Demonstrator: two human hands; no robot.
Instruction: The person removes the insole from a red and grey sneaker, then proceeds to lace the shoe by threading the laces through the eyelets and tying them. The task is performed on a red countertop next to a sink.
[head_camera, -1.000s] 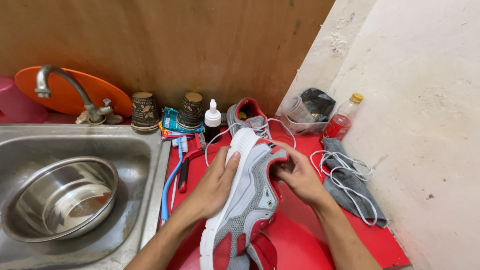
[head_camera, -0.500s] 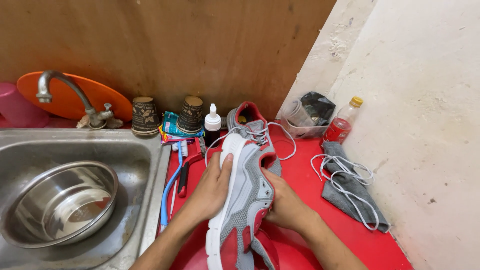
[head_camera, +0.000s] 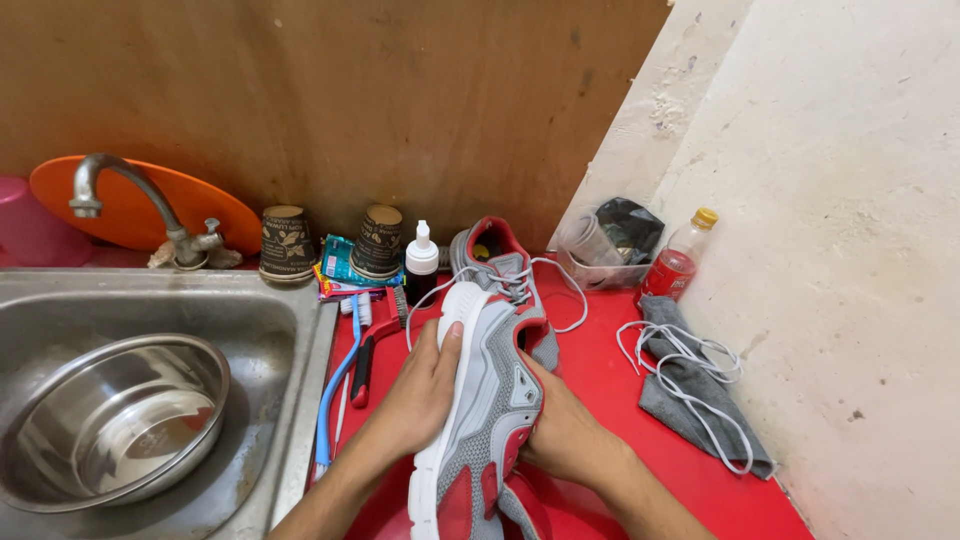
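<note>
A grey and red sneaker (head_camera: 490, 400) with a white sole is tipped on its side over the red counter (head_camera: 600, 380). My left hand (head_camera: 425, 390) grips its white sole from the left. My right hand (head_camera: 560, 430) holds the upper from the right, fingers tucked beneath it. A second sneaker (head_camera: 495, 255) of the same kind lies behind it, its white lace trailing across the counter.
A steel bowl (head_camera: 110, 420) sits in the steel sink (head_camera: 290, 320) at left, under a tap (head_camera: 130, 200). Two paper cups (head_camera: 285, 240), a small white bottle (head_camera: 420, 265), brushes (head_camera: 365, 345), a grey cloth with laces (head_camera: 690, 385), a plastic bottle (head_camera: 675, 260) and a clear container (head_camera: 600, 245) crowd the counter.
My right hand has slid from the sneaker's far end down to its middle. The sneaker has turned more upright on its side, sole to the left.
</note>
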